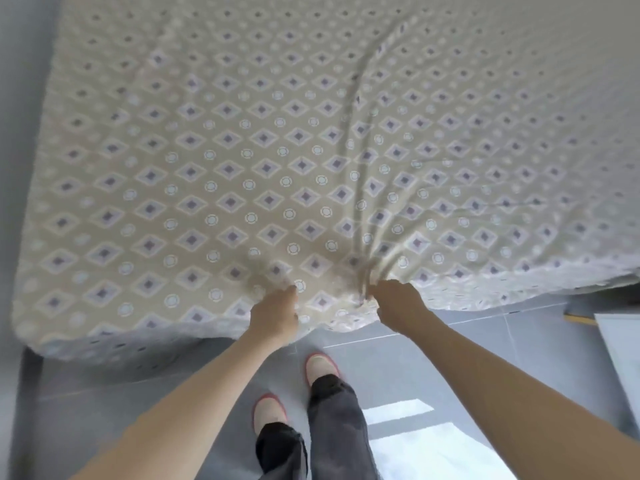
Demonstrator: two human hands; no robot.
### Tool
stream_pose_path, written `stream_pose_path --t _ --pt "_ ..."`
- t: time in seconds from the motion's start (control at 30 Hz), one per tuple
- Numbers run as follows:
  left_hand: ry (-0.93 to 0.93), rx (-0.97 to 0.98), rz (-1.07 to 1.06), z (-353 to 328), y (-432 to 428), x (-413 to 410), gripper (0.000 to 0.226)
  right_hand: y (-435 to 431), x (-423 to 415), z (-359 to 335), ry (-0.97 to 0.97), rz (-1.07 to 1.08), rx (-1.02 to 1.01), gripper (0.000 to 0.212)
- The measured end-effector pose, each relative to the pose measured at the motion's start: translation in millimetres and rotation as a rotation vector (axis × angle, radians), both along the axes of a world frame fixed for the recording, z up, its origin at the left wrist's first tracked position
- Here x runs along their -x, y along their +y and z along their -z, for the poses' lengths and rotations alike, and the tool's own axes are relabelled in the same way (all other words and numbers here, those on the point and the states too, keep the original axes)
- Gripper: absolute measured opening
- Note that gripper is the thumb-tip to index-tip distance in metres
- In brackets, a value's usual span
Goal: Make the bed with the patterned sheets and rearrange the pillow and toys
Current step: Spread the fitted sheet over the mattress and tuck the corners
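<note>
A: Where is the patterned sheet (242,150) to be found?

B: It is spread over the bed (104,348), from the left edge to the right of the view. The cloth is beige, printed with dark diamonds and pale rings. On the left it is drawn flat and wrapped round the near left corner. At the near right the hem is left hanging loose above the floor.

A: How is the right hand (394,299) held?

B: It is closed round a bunch of the sheet at the near edge, right of the middle. Folds are gathered into the fist, and long creases are fanned out from it toward the far side.

A: And the left hand (275,313)?

B: It is set at the same near edge, a little to the left of the other. The thumb is laid on top of the cloth and the hem seems to be pinched, though the fingers are blurred and partly hidden under the edge.

A: What else is shown?

B: Grey floor tiles (485,344) are seen in front of the bed, with a bright patch of light (415,445) at the near right. Red-rimmed shoes (322,370) and dark trousers (332,420) are seen between the forearms. A white panel (620,355) is cut off at the right edge.
</note>
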State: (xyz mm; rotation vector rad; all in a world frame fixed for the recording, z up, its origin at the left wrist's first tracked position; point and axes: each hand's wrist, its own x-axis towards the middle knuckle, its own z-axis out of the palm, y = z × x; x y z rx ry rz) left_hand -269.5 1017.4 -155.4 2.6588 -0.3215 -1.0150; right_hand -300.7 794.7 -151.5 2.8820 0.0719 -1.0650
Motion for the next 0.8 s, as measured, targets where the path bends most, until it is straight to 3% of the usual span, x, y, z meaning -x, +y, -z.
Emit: stream_pose_path --t 0.27,0.5,0.7,0.8 --pt "-0.033 0.145 -0.005 -47 -92 -24 0.038 -91 7 -46 -0.057 0.132 0.056 0.050" --pt "-0.008 0.160 -0.034 -37 -213 -19 0.040 -206 -1 -35 -0.065 0.098 0.055 0.045" --pt "0.148 0.092 -0.138 -5 -324 -4 0.050 -313 3 -7 0.012 -0.019 0.045 0.067" --pt "0.102 0.087 -0.151 5 -368 -1 0.053 -355 1 4 0.020 -0.047 -0.005 0.073"
